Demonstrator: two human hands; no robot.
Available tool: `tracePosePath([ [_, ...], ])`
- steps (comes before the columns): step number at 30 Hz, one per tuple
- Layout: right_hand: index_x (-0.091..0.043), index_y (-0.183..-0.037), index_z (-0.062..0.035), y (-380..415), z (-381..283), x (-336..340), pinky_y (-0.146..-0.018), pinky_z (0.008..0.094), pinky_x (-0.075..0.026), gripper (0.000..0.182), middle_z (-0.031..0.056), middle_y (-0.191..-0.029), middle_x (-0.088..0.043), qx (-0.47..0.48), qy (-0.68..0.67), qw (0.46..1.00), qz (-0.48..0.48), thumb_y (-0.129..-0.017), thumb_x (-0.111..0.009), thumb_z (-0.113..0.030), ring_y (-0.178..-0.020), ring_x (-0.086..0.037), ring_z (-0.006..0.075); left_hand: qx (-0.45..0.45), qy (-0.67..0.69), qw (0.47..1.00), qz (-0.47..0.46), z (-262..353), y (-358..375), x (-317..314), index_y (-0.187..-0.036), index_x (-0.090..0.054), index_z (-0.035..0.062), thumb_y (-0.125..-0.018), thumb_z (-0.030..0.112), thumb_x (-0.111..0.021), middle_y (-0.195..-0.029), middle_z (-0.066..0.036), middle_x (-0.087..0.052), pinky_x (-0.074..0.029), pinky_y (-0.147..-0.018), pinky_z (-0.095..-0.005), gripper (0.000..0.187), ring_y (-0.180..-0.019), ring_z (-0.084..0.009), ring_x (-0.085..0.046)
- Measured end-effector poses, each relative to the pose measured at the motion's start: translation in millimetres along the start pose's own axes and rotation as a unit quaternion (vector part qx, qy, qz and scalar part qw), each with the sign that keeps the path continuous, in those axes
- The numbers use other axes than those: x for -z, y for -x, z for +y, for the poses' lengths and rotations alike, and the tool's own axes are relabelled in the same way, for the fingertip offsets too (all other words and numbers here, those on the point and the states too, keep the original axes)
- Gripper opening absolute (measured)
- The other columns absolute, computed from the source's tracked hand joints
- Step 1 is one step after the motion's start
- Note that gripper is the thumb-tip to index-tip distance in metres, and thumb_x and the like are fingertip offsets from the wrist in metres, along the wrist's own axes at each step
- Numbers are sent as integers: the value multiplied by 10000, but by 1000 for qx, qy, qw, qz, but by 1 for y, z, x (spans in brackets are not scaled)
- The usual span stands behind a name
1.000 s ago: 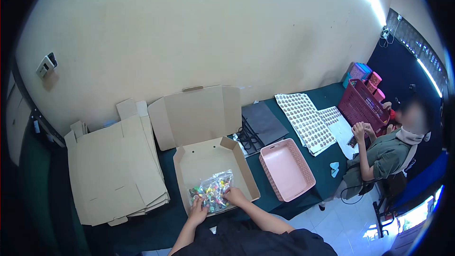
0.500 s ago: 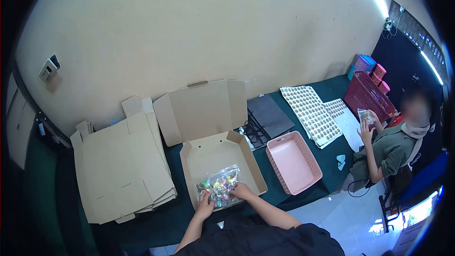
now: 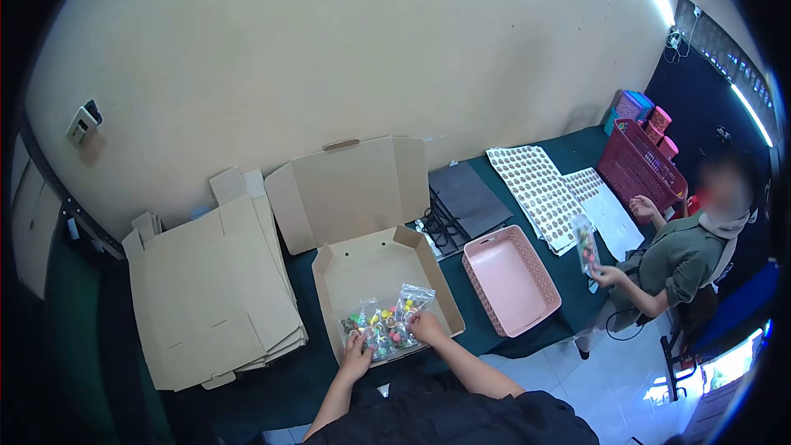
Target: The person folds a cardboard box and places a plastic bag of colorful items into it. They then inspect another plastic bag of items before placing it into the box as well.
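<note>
An open cardboard box lies in front of me, lid raised at the back. In its near part are clear plastic bags of small, brightly coloured pieces, too small to name. My left hand is at the near left of these bags, its fingers closed on a bag's edge. A separate clear plastic bag is tilted up at the right side of the box. My right hand pinches its lower right edge, with the fingers closed.
Flattened cardboard boxes are stacked at left. To the right stand a pink basket, black paper bags, sticker sheets and a maroon basket. A co-worker at far right holds a filled clear packet.
The right-hand bag now stands apart from the others, raised and shifted right with my right hand. My left hand stays put. The co-worker's packet has moved left toward the pink basket.
</note>
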State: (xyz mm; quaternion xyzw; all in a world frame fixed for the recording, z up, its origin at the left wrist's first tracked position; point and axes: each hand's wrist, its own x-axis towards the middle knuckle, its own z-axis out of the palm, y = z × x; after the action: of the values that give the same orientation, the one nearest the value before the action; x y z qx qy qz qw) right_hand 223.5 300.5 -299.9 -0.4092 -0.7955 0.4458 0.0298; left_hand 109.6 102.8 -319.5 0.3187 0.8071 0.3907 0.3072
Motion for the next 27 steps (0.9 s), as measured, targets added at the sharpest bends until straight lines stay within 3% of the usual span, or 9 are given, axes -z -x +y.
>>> tracePosePath([
  [2,-609,-913,-11,3,-11,7,-662,355,-479,259,135,-757,-621,-20,32,999,31,-701,-658,-152,-709,-610,245,5,10,1000,0,0,-1,0,-1231,-437,11,-820,288,-522,-1356,-219,-263,-259,-1021,-364,502,-1253,-350,-284],
  [4,-555,-1040,-40,2,-12,8,-807,383,-437,391,198,-1029,-541,0,43,993,110,-718,-645,-243,-952,-537,326,11,19,1000,1,0,0,0,-1229,-436,5,-819,284,-520,-1358,-219,-261,-260,-1020,-366,503,-1257,-349,-279],
  [8,-440,-1212,-66,-4,-14,7,-935,456,-321,564,212,-1199,-415,64,148,985,68,-756,-603,-355,-1171,-342,376,0,1,1000,6,8,0,2,-1230,-439,7,-825,282,-505,-1351,-220,-281,-264,-1017,-358,494,-1242,-349,-308],
  [11,-316,-1311,-86,-1,-13,-1,-962,478,-283,685,213,-1282,-353,142,234,962,23,-763,-593,-392,-1205,-309,386,3,0,1000,10,3,5,1,-1236,-436,5,-831,292,-496,-1350,-227,-293,-263,-1018,-348,499,-1237,-346,-322],
  [12,-170,-1373,-123,-3,-13,-3,-989,484,-243,795,237,-1349,-275,154,234,959,-27,-753,-592,-388,-1236,-270,403,7,-2,1000,2,5,5,2,-1240,-431,5,-832,296,-495,-1357,-228,-280,-257,-1021,-349,505,-1246,-346,-307],
  [17,-267,-1345,-169,12,-24,6,-983,492,-249,702,221,-1345,-282,160,276,947,-47,-763,-591,-390,-1223,-291,393,19,-20,1000,-12,18,5,5,-1255,-412,6,-843,324,-485,-1377,-231,-239,-235,-1031,-352,526,-1264,-351,-274],
  [20,-447,-1217,-99,11,-19,26,-984,450,-272,504,235,-1291,-346,222,130,964,60,-747,-597,-201,-1187,-329,394,6,-27,999,-15,16,5,6,-1257,-406,-1,-845,328,-484,-1377,-237,-233,-239,-1029,-353,533,-1267,-352,-268],
  [23,-537,-1037,-39,13,-31,94,-923,419,-332,298,184,-1114,-493,280,103,914,277,-741,-552,-62,-1065,-426,346,0,-7,1000,-13,12,4,5,-1255,-402,-13,-851,320,-475,-1377,-242,-227,-242,-1027,-353,529,-1268,-354,-263],
  [27,-517,-1022,18,-1,45,159,-887,412,-337,278,211,-1046,-505,101,111,886,439,-751,-499,-38,-984,-457,343,-4,-27,999,-30,10,2,5,-1267,-383,-14,-855,302,-462,-1380,-247,-215,-240,-1027,-347,526,-1270,-356,-258],
])
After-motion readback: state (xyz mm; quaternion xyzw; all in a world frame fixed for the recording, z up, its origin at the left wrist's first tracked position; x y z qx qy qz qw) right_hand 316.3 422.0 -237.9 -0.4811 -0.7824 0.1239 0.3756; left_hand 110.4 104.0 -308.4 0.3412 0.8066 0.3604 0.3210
